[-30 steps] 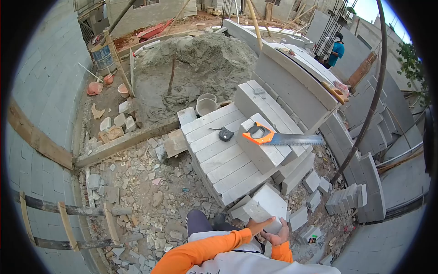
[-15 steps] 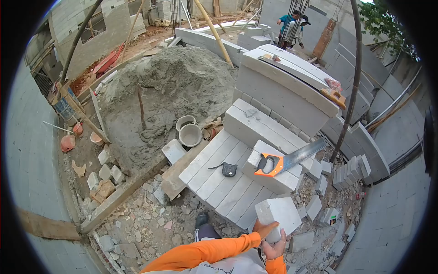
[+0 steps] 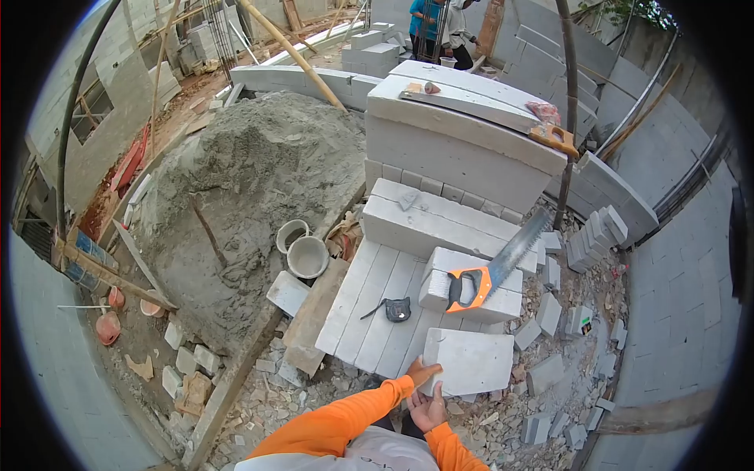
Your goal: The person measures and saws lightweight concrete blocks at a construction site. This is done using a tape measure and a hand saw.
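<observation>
Low in front of me, a pale lightweight concrete block (image 3: 470,359) shows its broad flat face. My left hand (image 3: 422,374) grips its left edge, thumb laid on the top. At the near left corner my right hand (image 3: 428,408) holds it too, thumb up against the edge and palm partly underneath. Just beyond lies a cut block (image 3: 471,314), with an orange-and-black handsaw (image 3: 496,271) resting across it. A black tape measure (image 3: 397,309) sits on the row of long blocks (image 3: 357,314) to the left.
A large sand and mortar heap (image 3: 259,165) with two buckets (image 3: 307,257) is at the left. Stacked blocks (image 3: 463,145) carry a second saw (image 3: 554,139). Broken rubble and offcuts (image 3: 547,314) cover the ground. Two people (image 3: 440,27) stand at the back.
The block in my hands has turned so its broad face lies flatter, and both hands shifted left and up with it. My view has swung right; the background people have moved apart slightly.
</observation>
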Motion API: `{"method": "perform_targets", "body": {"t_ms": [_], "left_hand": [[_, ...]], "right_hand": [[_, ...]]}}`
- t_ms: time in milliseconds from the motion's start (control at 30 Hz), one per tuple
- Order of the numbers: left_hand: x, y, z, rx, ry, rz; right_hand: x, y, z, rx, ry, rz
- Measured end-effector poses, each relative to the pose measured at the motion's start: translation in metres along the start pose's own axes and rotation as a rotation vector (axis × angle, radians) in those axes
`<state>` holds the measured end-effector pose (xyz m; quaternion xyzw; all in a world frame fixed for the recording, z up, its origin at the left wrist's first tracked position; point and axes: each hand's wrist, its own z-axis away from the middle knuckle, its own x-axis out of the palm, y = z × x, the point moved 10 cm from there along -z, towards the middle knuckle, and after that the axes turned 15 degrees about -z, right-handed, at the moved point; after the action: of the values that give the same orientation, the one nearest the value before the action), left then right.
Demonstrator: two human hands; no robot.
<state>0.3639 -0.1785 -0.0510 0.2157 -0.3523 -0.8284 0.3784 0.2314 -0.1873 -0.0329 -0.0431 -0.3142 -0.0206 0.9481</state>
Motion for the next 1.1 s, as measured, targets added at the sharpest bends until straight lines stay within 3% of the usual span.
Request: {"method": "perform_targets", "body": {"t_ms": [133,233,300,367,433,500,600,633,733,1100], "left_hand": [[-0.016,-0.004,0.004,0.001,0.186,0.017],[-0.018,-0.030,-0.013,-0.027,0.250,0.001],[-0.019,-0.039,-0.026,-0.030,0.286,-0.070],[-0.018,-0.040,-0.024,-0.011,0.320,-0.174],[-0.015,-0.044,-0.029,0.025,0.323,-0.218],[-0.018,-0.038,-0.029,0.030,0.328,-0.263],[-0.015,-0.034,-0.020,-0.013,0.321,-0.306],[-0.014,-0.034,-0.020,-0.013,0.320,-0.310],[-0.017,-0.034,-0.018,-0.023,0.317,-0.324],[-0.050,-0.070,-0.021,-0.244,0.430,-0.489]], "right_hand": [[0.012,0.003,0.004,0.085,-0.013,0.128],[-0.011,-0.041,0.018,0.047,0.253,0.459],[-0.026,-0.139,0.005,-0.641,0.164,1.030],[0.009,-0.203,0.060,-1.072,0.479,1.331],[0.008,-0.264,0.081,-1.222,0.790,1.259],[0.006,-0.315,0.060,-1.444,0.690,1.395],[-0.048,-0.355,-0.027,-1.112,0.592,1.450],[-0.042,-0.340,-0.042,-0.828,0.372,1.349],[-0.027,-0.330,-0.024,-1.029,0.548,1.340],[-0.047,-0.290,-0.023,-0.934,0.585,1.302]]}}
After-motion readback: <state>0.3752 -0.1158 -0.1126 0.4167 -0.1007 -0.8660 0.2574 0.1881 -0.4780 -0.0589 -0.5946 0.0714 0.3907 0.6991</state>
